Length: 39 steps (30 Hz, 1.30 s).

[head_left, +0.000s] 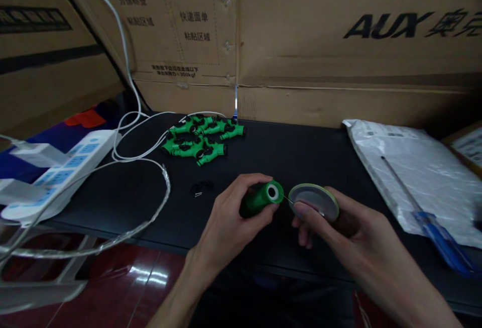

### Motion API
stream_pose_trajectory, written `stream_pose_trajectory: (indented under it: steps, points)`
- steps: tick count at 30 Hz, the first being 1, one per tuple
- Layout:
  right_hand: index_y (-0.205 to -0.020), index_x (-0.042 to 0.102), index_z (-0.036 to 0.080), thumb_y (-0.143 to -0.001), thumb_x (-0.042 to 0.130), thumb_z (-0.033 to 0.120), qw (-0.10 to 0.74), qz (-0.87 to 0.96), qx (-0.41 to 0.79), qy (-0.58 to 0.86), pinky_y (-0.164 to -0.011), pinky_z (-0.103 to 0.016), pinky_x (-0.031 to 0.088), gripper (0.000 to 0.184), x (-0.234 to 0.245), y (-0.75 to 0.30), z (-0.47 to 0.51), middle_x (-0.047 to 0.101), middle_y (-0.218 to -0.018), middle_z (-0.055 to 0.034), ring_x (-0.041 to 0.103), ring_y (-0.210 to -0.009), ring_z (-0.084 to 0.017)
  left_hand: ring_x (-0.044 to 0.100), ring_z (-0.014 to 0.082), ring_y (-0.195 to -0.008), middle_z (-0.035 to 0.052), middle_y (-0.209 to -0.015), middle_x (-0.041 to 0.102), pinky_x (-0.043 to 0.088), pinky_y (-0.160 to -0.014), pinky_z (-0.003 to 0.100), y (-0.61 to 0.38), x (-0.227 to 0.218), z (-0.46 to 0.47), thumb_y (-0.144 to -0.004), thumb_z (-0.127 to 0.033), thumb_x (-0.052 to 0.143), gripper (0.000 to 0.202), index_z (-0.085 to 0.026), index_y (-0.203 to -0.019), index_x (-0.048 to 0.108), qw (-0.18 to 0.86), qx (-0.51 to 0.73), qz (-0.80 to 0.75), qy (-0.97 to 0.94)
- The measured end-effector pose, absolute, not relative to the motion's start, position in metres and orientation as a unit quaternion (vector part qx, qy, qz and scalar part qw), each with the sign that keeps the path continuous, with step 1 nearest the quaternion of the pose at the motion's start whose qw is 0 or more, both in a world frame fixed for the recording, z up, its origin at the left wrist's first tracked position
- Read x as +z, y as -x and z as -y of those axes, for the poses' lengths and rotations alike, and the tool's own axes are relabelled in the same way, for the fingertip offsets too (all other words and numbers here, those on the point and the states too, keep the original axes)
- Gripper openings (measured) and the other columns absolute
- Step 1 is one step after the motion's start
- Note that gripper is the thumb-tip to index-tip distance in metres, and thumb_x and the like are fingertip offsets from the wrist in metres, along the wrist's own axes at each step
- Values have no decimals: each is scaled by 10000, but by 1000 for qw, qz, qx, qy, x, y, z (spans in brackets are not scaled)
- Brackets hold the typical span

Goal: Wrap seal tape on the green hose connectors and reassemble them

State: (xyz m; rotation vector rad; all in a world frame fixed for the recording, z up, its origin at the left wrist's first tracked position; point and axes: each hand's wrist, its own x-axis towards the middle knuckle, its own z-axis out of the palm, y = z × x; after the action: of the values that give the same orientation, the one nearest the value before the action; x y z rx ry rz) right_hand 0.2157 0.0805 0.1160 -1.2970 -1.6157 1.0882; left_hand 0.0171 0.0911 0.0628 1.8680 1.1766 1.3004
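My left hand (241, 207) is wrapped around a green cylinder (263, 198), whose round end with a pale ring and dark hole faces right. Between the thumb and fingers of my right hand (339, 222) is a flat round grey disc (314, 200) with a yellow-green rim. A thin strand (286, 198) spans the small gap between the disc and the cylinder's end; its kind is unclear. Beyond my left hand, small black parts (202, 186) and tiny silvery screws (198, 194) lie on the black table (286, 152).
Several green branched connectors (199, 139) with black parts are piled at the back. A white power strip (64, 177) and looping white cable (128, 157) occupy the left. On the right, a blue-handled screwdriver (442, 237) rests across a white plastic package (410, 167). Cardboard (301, 57) stands behind.
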Motion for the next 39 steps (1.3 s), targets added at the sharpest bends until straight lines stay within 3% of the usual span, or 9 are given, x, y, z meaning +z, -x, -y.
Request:
stream_pose_trajectory:
  steps: [12, 27, 39]
  points:
    - [-733, 664, 210, -933, 676, 400, 385, 632, 423, 522, -498, -190, 521, 276, 106, -213, -85, 645, -595, 6, 622, -515, -125, 745, 164, -909, -18, -1031, 769, 597, -864, 270, -18, 65, -90, -833, -230, 878, 369, -247, -1135, 666, 244, 468, -473, -706]
    - [-805, 615, 233, -1002, 611, 454, 298, 702, 302, 572, -507, -251, 420, 296, 103, -227, -81, 575, -614, 33, 574, -547, -141, 745, 189, -1054, 38, -1123, 790, 605, -947, 317, -17, 64, -92, -867, -108, 822, 319, -214, -1143, 700, 184, 495, -401, -749]
    - [-782, 558, 239, -999, 615, 369, 290, 741, 244, 554, -481, -228, 349, 259, 107, -223, -81, 487, -581, 70, 434, -509, -112, 724, 166, -1059, 56, -1151, 754, 579, -960, 284, -16, 65, -91, -874, -98, 814, 331, -187, -1176, 714, 184, 488, -401, -753]
